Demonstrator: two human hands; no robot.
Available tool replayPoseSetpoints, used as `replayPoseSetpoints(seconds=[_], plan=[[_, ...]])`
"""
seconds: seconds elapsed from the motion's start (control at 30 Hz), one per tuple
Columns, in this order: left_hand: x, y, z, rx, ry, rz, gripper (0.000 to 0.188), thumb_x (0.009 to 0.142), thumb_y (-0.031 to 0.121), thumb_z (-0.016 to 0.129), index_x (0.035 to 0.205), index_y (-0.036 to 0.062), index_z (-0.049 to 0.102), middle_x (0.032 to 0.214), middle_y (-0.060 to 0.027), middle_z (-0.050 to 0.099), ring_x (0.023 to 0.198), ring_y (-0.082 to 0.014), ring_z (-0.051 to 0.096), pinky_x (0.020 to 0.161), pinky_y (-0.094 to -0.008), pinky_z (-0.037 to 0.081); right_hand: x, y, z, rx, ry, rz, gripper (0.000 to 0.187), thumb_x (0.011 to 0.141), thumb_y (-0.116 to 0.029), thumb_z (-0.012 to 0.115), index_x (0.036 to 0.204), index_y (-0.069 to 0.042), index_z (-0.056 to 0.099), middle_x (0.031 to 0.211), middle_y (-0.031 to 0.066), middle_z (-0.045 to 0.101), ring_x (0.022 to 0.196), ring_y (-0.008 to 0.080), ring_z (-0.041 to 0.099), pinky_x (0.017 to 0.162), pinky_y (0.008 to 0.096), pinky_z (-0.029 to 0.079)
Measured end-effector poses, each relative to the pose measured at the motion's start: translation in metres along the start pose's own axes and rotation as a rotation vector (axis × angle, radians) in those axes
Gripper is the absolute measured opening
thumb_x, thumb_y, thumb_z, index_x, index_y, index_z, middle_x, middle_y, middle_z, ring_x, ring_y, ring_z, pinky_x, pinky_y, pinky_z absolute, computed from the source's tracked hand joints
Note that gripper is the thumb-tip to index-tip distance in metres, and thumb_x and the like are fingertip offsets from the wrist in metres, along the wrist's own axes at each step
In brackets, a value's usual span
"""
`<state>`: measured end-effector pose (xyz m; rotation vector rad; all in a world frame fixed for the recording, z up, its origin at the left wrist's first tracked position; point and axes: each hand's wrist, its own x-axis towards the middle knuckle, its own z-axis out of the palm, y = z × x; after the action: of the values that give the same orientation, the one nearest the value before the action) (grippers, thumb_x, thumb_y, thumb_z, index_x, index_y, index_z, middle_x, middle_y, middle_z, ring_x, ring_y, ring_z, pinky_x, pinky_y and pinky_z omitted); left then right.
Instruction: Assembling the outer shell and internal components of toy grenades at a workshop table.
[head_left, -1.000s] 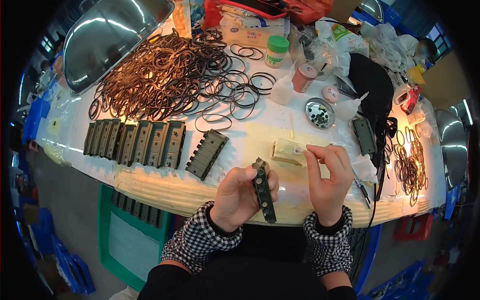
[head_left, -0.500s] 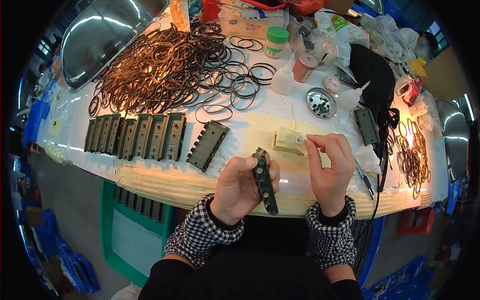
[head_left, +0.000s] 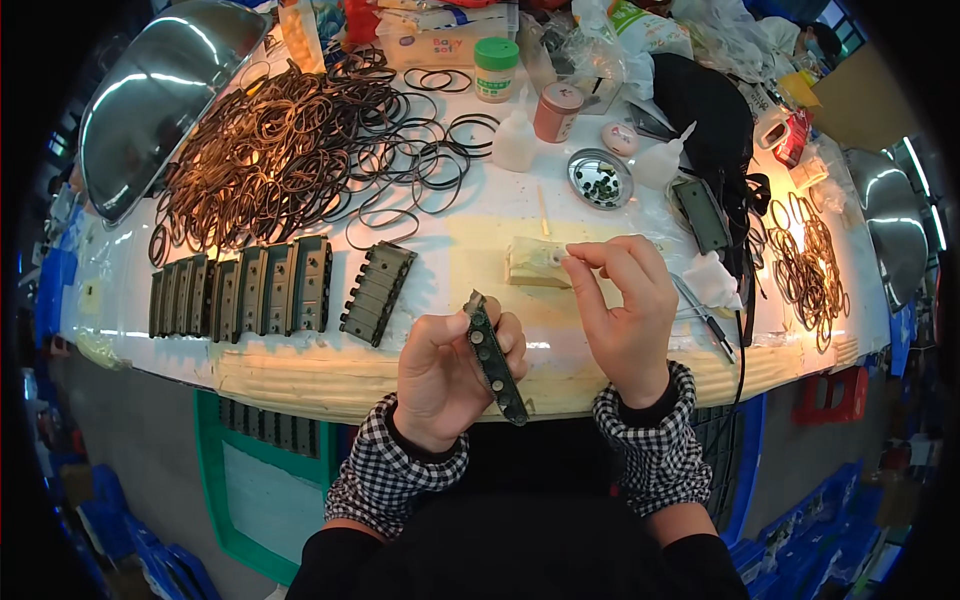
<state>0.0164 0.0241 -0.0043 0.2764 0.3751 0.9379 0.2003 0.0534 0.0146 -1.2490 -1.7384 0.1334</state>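
My left hand [head_left: 452, 372], fingers closed, holds a narrow dark green plastic piece [head_left: 488, 352] on edge over the front of the table. Several round discs line the side turned up. To its right, my right hand [head_left: 628, 310] pinches thumb and forefinger together at the right end of a small cream block [head_left: 532, 264]. A tiny pale spot shows at the fingertips; I cannot make out what it is. A ribbed green plastic piece [head_left: 376, 293] lies left of my left hand. Farther left, a row of similar green pieces [head_left: 270, 288] stands side by side.
A big heap of brown rubber bands [head_left: 270, 150] covers the back left. Behind the block are a round metal dish [head_left: 600, 180] with small dark bits, white squeeze bottles [head_left: 514, 140] and a green-lidded jar [head_left: 495, 70]. A pen-like tool [head_left: 708, 322] lies right of my right hand.
The whole view has shifted, so the table and both hands appear farther left. My hands keep nearly the same pose, the left on the green piece, the right pinching at the block.
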Motion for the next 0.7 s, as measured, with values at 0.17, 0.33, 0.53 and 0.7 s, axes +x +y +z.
replayPoseSetpoints(seconds=[0.17,0.33,0.53,0.7], plan=[[-0.001,-0.001,0.000,0.020,0.031,0.008,0.030,0.080,0.039,0.059,0.081,0.0136,0.044,0.079,0.0000,0.044,0.076,-0.0167,0.044,0.070,-0.0299,0.036,0.000,0.000,0.002,0.009,0.003,-0.003,0.012,0.076,-0.002,0.074,0.086,-0.003,0.067,0.079,0.0080,0.058,0.072,0.0248,0.056,0.062,0.0339,0.045],[-0.001,-0.001,0.000,0.017,0.050,0.005,0.029,0.081,0.038,0.059,0.081,0.0136,0.043,0.078,-0.0002,0.043,0.076,-0.0165,0.043,0.070,-0.0298,0.036,0.000,0.000,0.001,0.011,0.030,-0.018,0.013,0.075,0.000,0.074,0.086,-0.002,0.067,0.078,0.0085,0.057,0.071,0.0249,0.056,0.061,0.0334,0.045],[-0.002,-0.002,-0.001,0.024,0.035,0.015,0.027,0.082,0.037,0.057,0.081,0.0131,0.045,0.080,-0.0016,0.048,0.076,-0.0170,0.045,0.070,-0.0308,0.036,0.002,-0.013,-0.009,0.016,0.118,-0.075,0.010,0.078,0.000,0.072,0.086,0.000,0.066,0.080,0.0091,0.059,0.071,0.0221,0.057,0.063,0.0308,0.045],[-0.002,-0.005,0.000,0.043,0.040,0.011,0.028,0.082,0.039,0.057,0.084,0.0122,0.048,0.081,-0.0026,0.051,0.077,-0.0175,0.048,0.071,-0.0312,0.038,-0.003,-0.030,-0.013,0.409,0.071,0.046,0.007,0.088,-0.003,0.065,0.090,0.003,0.062,0.086,0.0098,0.062,0.073,0.0171,0.057,0.068,0.0281,0.047]])
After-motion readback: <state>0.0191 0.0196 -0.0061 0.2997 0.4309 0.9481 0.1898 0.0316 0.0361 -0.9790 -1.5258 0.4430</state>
